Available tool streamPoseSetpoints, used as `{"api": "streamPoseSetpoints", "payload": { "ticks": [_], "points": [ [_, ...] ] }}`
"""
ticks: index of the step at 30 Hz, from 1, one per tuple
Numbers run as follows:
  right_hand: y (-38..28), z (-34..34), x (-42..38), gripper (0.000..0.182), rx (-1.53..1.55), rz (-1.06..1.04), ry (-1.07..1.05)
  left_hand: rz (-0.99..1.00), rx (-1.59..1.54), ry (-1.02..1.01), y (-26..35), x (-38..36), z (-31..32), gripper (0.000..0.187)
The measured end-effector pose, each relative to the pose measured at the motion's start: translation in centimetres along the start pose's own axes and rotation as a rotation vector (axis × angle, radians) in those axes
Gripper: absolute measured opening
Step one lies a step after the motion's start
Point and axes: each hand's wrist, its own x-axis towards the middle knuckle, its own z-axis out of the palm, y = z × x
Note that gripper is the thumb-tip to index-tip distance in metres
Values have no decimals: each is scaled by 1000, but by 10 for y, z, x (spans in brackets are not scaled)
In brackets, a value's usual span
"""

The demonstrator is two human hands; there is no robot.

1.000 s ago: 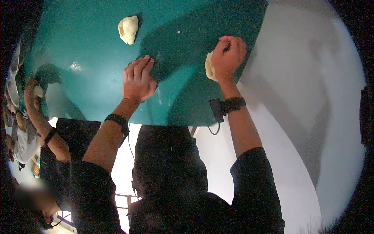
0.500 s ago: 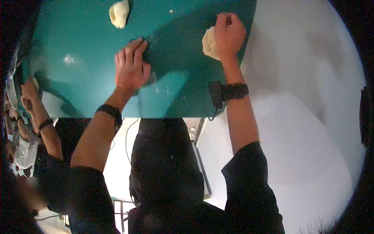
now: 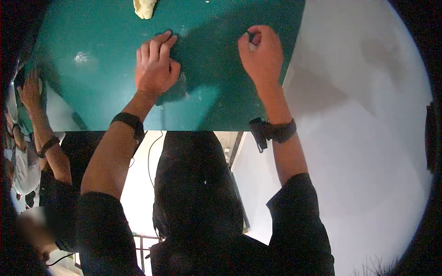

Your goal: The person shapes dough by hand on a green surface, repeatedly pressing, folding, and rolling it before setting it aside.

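1. Table (image 3: 106, 103) before you is green, with glare and shadow.
2. Dough (image 3: 145, 8) lies far forward on it.
3. Your left hand (image 3: 156, 66) rests released; your right hand (image 3: 263, 57) curls over a pale bit (image 3: 252, 46), grasp unclear.
4. Pale surface (image 3: 363, 138) spreads rightward; co-worker's hand (image 3: 31, 94) sits left.

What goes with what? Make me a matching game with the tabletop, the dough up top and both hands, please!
Things
1. tabletop
2. dough piece
3. left hand
4. right hand

Clues
A. fingers curled, near the right edge
B. cut off by the picture's top
C. green
D. just below the dough piece in the picture

Pairs: 1-C, 2-B, 3-D, 4-A
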Motion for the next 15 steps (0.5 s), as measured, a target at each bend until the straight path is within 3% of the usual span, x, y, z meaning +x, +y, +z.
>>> {"api": "streamPoseSetpoints", "payload": {
  "ticks": [3,6,15],
  "points": [
    [18,15,19,17,-282,-216,202,-24,5,-28,3,0,-1,60],
    [15,24,28,13,-339,-188,238,-32,-15,-28,3,2,-4,60],
    [20,40,35,6,-154,-170,215,-33,-79,-50,-10,-16,3,64]
  ]
}}
